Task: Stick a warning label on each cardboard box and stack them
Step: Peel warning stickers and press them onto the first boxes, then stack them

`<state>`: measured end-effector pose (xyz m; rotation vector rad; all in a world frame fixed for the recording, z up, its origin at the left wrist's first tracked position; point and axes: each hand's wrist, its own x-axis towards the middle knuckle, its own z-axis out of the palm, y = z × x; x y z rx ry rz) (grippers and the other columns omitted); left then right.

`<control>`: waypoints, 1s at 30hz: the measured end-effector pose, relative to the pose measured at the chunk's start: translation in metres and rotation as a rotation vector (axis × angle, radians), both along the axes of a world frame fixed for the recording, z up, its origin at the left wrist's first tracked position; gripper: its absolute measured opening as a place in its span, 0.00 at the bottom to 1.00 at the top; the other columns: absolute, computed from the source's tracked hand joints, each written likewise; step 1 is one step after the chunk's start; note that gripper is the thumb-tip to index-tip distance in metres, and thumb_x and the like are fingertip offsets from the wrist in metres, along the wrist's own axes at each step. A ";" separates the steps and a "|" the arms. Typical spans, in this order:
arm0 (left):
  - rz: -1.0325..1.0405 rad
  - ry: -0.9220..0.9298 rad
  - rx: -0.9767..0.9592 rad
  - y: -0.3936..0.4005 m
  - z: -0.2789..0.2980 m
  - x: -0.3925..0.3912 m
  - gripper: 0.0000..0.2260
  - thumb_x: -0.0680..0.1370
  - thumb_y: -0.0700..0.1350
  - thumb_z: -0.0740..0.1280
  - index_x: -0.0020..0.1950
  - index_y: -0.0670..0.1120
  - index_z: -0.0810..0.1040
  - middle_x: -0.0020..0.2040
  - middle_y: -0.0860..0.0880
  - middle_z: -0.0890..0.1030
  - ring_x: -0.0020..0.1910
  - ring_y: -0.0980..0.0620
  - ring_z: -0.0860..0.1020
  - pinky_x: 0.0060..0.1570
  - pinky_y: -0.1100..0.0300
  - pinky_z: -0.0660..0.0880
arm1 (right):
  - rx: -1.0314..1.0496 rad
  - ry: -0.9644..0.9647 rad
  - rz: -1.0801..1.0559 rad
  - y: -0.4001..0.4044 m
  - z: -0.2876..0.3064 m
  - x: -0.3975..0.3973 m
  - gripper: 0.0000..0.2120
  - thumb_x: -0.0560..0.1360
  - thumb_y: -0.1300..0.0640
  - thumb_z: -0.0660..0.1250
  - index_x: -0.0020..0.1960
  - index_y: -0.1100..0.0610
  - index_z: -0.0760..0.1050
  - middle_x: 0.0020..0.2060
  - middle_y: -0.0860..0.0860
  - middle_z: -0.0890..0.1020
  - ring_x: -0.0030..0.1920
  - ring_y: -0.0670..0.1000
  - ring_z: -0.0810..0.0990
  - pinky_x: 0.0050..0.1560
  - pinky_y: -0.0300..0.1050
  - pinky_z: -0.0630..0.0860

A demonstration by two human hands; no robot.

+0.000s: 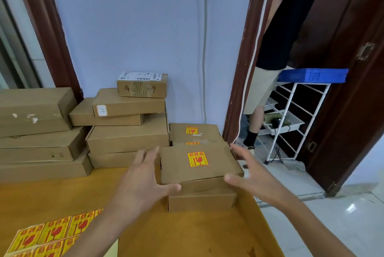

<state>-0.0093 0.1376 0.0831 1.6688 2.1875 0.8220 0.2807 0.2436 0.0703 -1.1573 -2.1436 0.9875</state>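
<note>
Labelled box set on the stack, hands spread wide

Nearest, yellow-and-red warning label sheets [45, 234] lie on the wooden table [197, 234]. Beyond, left hand [143, 182] and right hand [249, 173] flank the flat brown labelled cardboard box [197, 165], fingers straight, atop another box; probably light and stiff, best held by its sides.

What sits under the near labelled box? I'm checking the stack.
Another cardboard box lies under the labelled box; its top, and any label there, is covered.
</note>
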 end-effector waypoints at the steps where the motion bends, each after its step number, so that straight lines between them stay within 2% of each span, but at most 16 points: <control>1: 0.005 -0.004 0.030 0.001 0.000 0.001 0.48 0.64 0.63 0.80 0.79 0.55 0.63 0.67 0.55 0.70 0.66 0.53 0.74 0.64 0.54 0.73 | 0.005 0.029 -0.012 -0.005 -0.008 -0.002 0.47 0.64 0.25 0.73 0.77 0.32 0.58 0.70 0.28 0.68 0.67 0.31 0.69 0.60 0.33 0.70; 3: 0.004 -0.020 0.085 0.000 0.001 0.006 0.41 0.66 0.59 0.80 0.76 0.54 0.69 0.63 0.55 0.73 0.63 0.54 0.76 0.60 0.56 0.73 | 0.039 0.118 -0.065 -0.010 -0.016 -0.007 0.43 0.65 0.28 0.76 0.75 0.30 0.61 0.66 0.24 0.70 0.65 0.32 0.72 0.55 0.30 0.73; 5: 0.003 -0.027 0.162 -0.001 0.009 0.011 0.38 0.68 0.57 0.79 0.74 0.55 0.68 0.64 0.55 0.73 0.63 0.53 0.76 0.59 0.55 0.73 | 0.067 0.197 -0.108 -0.012 -0.010 -0.010 0.39 0.68 0.35 0.76 0.74 0.31 0.62 0.63 0.21 0.71 0.63 0.30 0.72 0.54 0.28 0.74; 8: -0.031 0.076 0.225 0.016 0.039 0.013 0.35 0.71 0.57 0.76 0.74 0.57 0.65 0.67 0.53 0.74 0.65 0.50 0.75 0.62 0.51 0.74 | 0.138 0.227 -0.143 -0.002 0.011 -0.016 0.37 0.72 0.43 0.77 0.76 0.38 0.63 0.65 0.27 0.71 0.62 0.28 0.71 0.54 0.24 0.72; 10: -0.060 0.184 0.211 0.040 0.066 0.013 0.34 0.72 0.58 0.75 0.73 0.55 0.65 0.66 0.50 0.76 0.63 0.47 0.75 0.62 0.48 0.74 | 0.178 0.247 -0.177 0.015 0.028 -0.019 0.37 0.73 0.47 0.78 0.76 0.40 0.64 0.64 0.30 0.71 0.61 0.27 0.71 0.53 0.24 0.73; 12: -0.084 0.311 0.202 0.067 0.089 0.016 0.34 0.72 0.59 0.74 0.73 0.53 0.64 0.63 0.48 0.77 0.62 0.45 0.75 0.61 0.48 0.73 | 0.217 0.253 -0.224 0.035 0.039 -0.023 0.37 0.74 0.46 0.78 0.77 0.41 0.63 0.63 0.30 0.72 0.62 0.30 0.72 0.56 0.30 0.75; 15: -0.122 0.529 0.184 0.106 0.104 0.024 0.34 0.73 0.60 0.73 0.73 0.52 0.63 0.60 0.45 0.78 0.59 0.43 0.77 0.60 0.48 0.70 | 0.241 0.259 -0.292 0.064 0.038 -0.026 0.38 0.73 0.45 0.77 0.78 0.42 0.63 0.66 0.38 0.74 0.65 0.41 0.75 0.63 0.44 0.78; 17: -0.133 0.645 0.150 0.128 0.102 0.028 0.34 0.73 0.59 0.73 0.73 0.51 0.62 0.59 0.44 0.79 0.58 0.42 0.77 0.59 0.48 0.70 | 0.242 0.264 -0.327 0.078 0.030 -0.029 0.39 0.74 0.45 0.77 0.79 0.44 0.62 0.68 0.41 0.74 0.66 0.45 0.75 0.64 0.47 0.78; 19: -0.133 0.637 0.068 0.145 0.096 0.030 0.34 0.73 0.57 0.73 0.73 0.50 0.63 0.57 0.45 0.79 0.57 0.42 0.78 0.55 0.50 0.71 | 0.218 0.244 -0.338 0.092 0.021 -0.035 0.39 0.74 0.43 0.77 0.78 0.44 0.61 0.69 0.44 0.74 0.67 0.47 0.75 0.65 0.50 0.78; 22: -0.146 0.407 -0.141 0.165 0.082 0.033 0.35 0.70 0.57 0.75 0.71 0.48 0.63 0.54 0.48 0.76 0.54 0.44 0.78 0.51 0.51 0.78 | 0.191 0.167 -0.320 0.113 0.007 -0.049 0.39 0.72 0.40 0.76 0.77 0.45 0.62 0.68 0.46 0.75 0.66 0.49 0.76 0.65 0.55 0.79; 24: -0.133 0.346 -0.238 0.177 0.069 0.032 0.36 0.70 0.60 0.74 0.70 0.47 0.63 0.57 0.46 0.76 0.55 0.43 0.77 0.53 0.49 0.78 | 0.177 0.148 -0.320 0.125 -0.001 -0.057 0.38 0.73 0.42 0.76 0.77 0.47 0.62 0.68 0.47 0.76 0.66 0.50 0.76 0.65 0.56 0.80; 26: -0.094 0.375 -0.242 0.184 0.055 0.030 0.34 0.73 0.61 0.71 0.72 0.47 0.63 0.64 0.41 0.73 0.60 0.40 0.76 0.53 0.49 0.76 | 0.157 0.139 -0.305 0.133 -0.008 -0.062 0.39 0.74 0.44 0.76 0.78 0.48 0.61 0.68 0.48 0.75 0.66 0.50 0.76 0.65 0.56 0.79; 30: -0.091 0.724 -0.158 0.180 0.037 0.027 0.30 0.81 0.61 0.61 0.76 0.47 0.60 0.77 0.36 0.62 0.69 0.35 0.71 0.65 0.44 0.69 | 0.102 0.114 -0.286 0.147 -0.025 -0.066 0.41 0.74 0.44 0.77 0.79 0.48 0.59 0.70 0.48 0.74 0.68 0.50 0.74 0.68 0.56 0.77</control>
